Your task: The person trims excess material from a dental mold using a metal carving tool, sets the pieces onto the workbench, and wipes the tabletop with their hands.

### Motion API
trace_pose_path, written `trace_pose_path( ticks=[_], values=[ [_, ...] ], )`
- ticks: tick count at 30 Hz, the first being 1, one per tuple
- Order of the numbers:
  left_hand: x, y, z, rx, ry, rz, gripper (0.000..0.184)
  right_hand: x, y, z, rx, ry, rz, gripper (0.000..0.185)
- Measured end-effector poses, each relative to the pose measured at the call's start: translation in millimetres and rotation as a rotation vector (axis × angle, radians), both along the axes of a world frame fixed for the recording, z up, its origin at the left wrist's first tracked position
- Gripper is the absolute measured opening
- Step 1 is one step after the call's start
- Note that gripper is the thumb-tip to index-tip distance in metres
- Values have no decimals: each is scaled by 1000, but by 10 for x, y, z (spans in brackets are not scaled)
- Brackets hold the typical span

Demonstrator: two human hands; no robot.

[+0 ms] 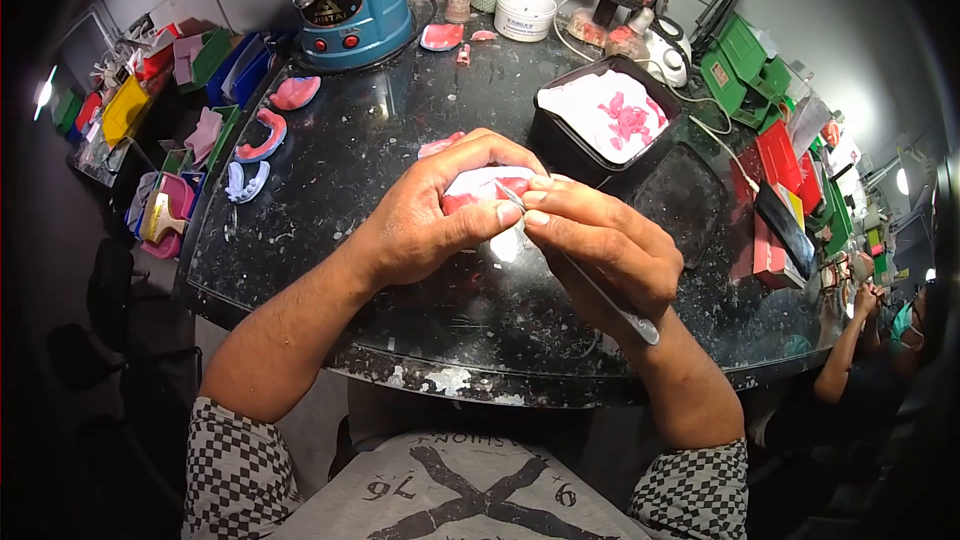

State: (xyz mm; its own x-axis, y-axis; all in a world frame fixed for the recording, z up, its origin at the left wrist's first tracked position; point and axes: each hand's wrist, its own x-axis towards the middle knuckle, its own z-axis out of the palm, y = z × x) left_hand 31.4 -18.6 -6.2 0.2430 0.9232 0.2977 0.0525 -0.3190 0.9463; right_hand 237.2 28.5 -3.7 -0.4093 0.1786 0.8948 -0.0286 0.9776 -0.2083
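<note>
My left hand [415, 205] is wrapped round a white dental cast with pink wax [472, 183], held just above the black worktop. In my right hand [620, 240] is a slim metal wax carver [612, 302]. Its working end meets the pink wax near my left thumb, and its rounded other end sticks out below my right palm. The fingertips of both hands come close together at the cast. Part of the cast is hidden behind my fingers. Just beyond my left hand lies a pink piece [438, 145], partly covered by that hand.
A black tub [560, 135] holds white material topped with red-pink shavings. Pink and white dental pieces [262, 135] line the left side. Behind stand a blue machine [375, 25] and a white jar [525, 15]. Coloured bins [740, 70] and a co-worker [870, 340] are at right.
</note>
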Motion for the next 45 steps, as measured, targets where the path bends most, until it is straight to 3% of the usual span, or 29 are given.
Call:
trace_pose_path(
  ticks=[7,20,45],
  values=[
    [52,-6,-75,-185,-259,-64,52,24,-7,0,-25,-25,-3,26],
    [32,-14,-56,-240,-233,-62,56,58,-35,68,-79,-88,35,20],
    [18,13,-113,-249,-287,-52,43,68,-58,91,-112,-112,8,22]
  ],
)
